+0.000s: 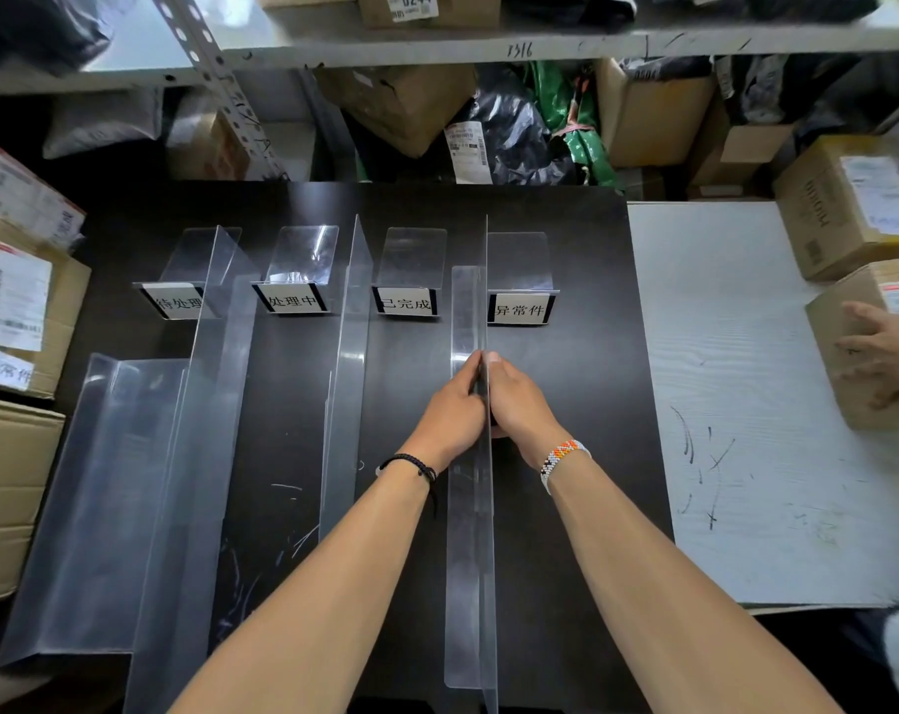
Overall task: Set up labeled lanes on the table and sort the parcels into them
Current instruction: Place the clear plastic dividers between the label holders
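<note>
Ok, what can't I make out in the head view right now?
Head view only:
- Leftmost lane label: last character covered by a clear divider.
- Left hand, right hand: grip on the held divider hidden by their backs.
- Box at right edge: cut off, blurred.
- Shipping label on left box: print too small.
</note>
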A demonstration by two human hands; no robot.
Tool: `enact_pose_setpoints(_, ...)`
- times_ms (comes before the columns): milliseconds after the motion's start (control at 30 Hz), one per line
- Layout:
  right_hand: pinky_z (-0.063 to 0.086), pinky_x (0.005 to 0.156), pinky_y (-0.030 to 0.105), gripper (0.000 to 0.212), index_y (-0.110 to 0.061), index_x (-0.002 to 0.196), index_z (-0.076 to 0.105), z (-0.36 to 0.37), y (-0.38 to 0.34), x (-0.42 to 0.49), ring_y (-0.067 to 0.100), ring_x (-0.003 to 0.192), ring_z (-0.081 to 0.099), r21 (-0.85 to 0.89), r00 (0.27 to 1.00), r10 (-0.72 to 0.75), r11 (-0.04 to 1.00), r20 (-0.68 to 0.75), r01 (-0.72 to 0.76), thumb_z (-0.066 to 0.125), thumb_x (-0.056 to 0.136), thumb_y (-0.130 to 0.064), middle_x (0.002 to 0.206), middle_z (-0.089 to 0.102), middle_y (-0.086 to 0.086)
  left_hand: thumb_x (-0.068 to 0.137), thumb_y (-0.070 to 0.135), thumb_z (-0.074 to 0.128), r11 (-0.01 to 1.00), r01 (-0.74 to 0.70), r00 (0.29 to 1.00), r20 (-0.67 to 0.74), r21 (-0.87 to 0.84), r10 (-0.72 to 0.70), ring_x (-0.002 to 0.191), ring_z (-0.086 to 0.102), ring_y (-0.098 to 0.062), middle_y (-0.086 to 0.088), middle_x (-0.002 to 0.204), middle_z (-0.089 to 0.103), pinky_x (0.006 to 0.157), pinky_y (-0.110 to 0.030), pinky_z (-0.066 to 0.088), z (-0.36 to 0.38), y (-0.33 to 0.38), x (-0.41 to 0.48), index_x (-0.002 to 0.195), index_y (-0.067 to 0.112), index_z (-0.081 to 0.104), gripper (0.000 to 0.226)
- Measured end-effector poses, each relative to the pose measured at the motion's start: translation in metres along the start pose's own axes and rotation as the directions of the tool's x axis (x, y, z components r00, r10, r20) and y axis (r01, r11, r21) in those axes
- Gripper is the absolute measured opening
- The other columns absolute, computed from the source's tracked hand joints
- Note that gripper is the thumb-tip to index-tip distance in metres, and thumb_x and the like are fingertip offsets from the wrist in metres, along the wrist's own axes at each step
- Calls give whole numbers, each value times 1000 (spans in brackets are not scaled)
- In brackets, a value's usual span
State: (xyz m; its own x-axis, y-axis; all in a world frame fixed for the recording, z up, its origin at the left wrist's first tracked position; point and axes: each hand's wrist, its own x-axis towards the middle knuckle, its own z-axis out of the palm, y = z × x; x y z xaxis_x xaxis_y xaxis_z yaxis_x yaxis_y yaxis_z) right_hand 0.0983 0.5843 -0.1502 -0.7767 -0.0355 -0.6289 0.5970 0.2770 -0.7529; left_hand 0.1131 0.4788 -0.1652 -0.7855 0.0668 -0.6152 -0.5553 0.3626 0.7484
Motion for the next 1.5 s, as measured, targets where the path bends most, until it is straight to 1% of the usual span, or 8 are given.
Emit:
enact_pose_setpoints(300, 50, 83, 42, 48, -11, 95, 61, -12, -9, -6, 23, 90, 60, -236, 960, -234, 952, -151, 195, 26, 113, -38, 95, 66, 7, 103, 0, 42, 992, -99, 994, -57, -82, 94, 141, 41, 3, 8, 161, 37, 108, -15, 33, -16, 21, -24, 164, 24, 27, 68)
enact_pose_setpoints(400, 35, 70, 38, 41, -21, 72, 40, -10, -32, -21, 21, 76, 46, -388, 843, -457, 859, -283, 335, 31, 111, -29, 74, 49, -1, 103, -3, 41, 978, -187, 979, -104, -98, 176, 96, 51, 35, 10, 165, 32, 77, 3, 41, -38, 25, -33, 165, 26, 26, 70)
enact_pose_setpoints(567, 43, 100, 41, 40, -19, 131, 66, 32, -92, -39, 27, 116, 56, -580, 649, -693, 682, -315, 446, 38, 110, -38, 126, 68, 4, 102, 1, 47, 923, -382, 890, -250, 45, 380, 151, 36, -7, 3, 166, 38, 124, -28, 32, -97, 58, -58, 162, 23, 35, 65)
enact_pose_setpoints(733, 42, 101, 39, 43, -22, 137, 64, 124, -132, -65, 21, 122, 56, -584, 581, -776, 597, -246, 550, 43, 106, -41, 134, 66, -1, 102, 4, 55, 864, -469, 723, -482, 183, 495, 138, 48, -9, 0, 151, 54, 118, -28, 40, -186, 44, -91, 150, 15, 51, 50)
enact_pose_setpoints(900, 47, 103, 37, 34, -17, 134, 64, 255, -143, -88, 17, 118, 59, -467, 618, -777, 592, -116, 657, 54, 104, -31, 128, 65, 1, 100, 7, 55, 931, -241, 572, -734, 276, 366, 127, 55, -21, -9, 136, 59, 105, -23, 38, -304, -48, -109, 138, 7, 60, 39)
enact_pose_setpoints(1167, 47, 106, 41, 41, -14, 141, 55, 406, -115, -88, 27, 127, 57, -324, 955, -276, 899, 105, 296, 52, 103, -29, 141, 57, 9, 105, 16, 52, 887, 296, 776, -631, 355, -6, 134, 46, -44, -26, 144, 47, 107, -48, 37, -361, -201, -104, 142, -2, 45, 42)
enact_pose_setpoints(1333, 51, 103, 49, 53, -8, 148, 42, 428, -86, -79, 31, 122, 59, -338, 997, -68, 938, 41, 78, 51, 102, -30, 140, 56, 12, 109, 24, 44, 787, 389, 778, -628, 479, -2, 115, 62, -38, -16, 126, 56, 79, -46, 46, -367, -222, -106, 121, 7, 55, 23)
enact_pose_setpoints(1500, 39, 115, 42, 57, -9, 154, 34, 422, -90, -83, 29, 142, 39, -428, 986, -165, 894, -32, 135, 54, 104, -31, 155, 36, 8, 108, 19, 44, 840, 310, 721, -686, 444, 96, 107, 64, -44, -19, 121, 59, 76, -47, 44, -376, -203, -111, 115, 4, 58, 22)
